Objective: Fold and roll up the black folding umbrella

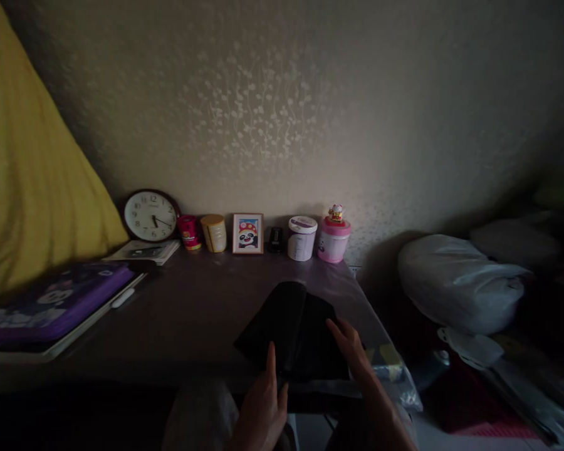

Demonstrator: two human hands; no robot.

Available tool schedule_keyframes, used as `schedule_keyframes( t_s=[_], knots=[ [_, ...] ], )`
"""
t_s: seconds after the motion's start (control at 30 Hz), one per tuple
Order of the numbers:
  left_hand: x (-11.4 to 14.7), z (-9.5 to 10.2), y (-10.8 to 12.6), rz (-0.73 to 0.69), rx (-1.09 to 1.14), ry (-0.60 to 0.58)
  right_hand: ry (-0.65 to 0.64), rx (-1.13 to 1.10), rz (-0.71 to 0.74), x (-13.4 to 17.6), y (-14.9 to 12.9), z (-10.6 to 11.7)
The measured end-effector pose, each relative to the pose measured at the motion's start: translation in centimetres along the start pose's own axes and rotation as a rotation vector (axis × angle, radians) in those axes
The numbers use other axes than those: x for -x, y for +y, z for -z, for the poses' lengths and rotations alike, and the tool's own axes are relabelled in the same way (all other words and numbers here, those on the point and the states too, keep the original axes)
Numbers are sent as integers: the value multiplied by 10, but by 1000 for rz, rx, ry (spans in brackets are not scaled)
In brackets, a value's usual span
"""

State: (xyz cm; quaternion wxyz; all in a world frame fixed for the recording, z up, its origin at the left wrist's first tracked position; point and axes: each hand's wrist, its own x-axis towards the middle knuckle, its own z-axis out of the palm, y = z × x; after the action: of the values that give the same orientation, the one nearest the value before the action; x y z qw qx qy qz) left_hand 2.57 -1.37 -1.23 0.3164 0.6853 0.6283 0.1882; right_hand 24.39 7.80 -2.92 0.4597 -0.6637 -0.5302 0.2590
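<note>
A black, soft, folded piece that looks like cloth (286,326) lies at the near edge of the table, with a raised fold down its middle. I cannot make out its exact kind. My right hand (350,347) grips its right side, fingers bent at the edge. At its near edge is my left hand (263,404), the index finger stretched out against the dark fabric and the thumb apart from it. The other left fingers are hidden.
Along the wall stand a clock (151,215), a red can (189,233), a yellow-lidded jar (214,233), a framed panda picture (247,234), a white tub (302,238) and a pink tub (333,241). A purple case (61,300) lies left; a white bag (455,282) sits right.
</note>
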Motion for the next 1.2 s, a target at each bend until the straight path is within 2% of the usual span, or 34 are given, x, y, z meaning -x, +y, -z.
schedule_keyframes(
  t_s=[0.17,0.33,0.43,0.6,0.73,0.87,1.03,1.2],
  knots=[
    [-1,0,-2,-21,6,-3,-9,-13,41,-1,-6,-3],
    [-3,-3,-5,-20,7,-5,-58,-29,93,-4,-31,-4],
    [-4,-3,-6,-9,14,-12,-41,94,164,-6,-48,-6],
    [-5,-3,-10,-28,73,-17,2,425,243,-8,-66,-2],
    [-5,-1,-11,-39,78,-18,43,507,288,-8,-71,4],
    [-5,-1,-9,-24,65,-19,-2,384,229,-13,-72,4],
    [-5,-3,-11,-36,66,-11,-67,-9,157,-23,-78,-3],
    [-5,-5,-14,-60,61,-19,-130,-234,87,-26,-90,-29]
  ],
)
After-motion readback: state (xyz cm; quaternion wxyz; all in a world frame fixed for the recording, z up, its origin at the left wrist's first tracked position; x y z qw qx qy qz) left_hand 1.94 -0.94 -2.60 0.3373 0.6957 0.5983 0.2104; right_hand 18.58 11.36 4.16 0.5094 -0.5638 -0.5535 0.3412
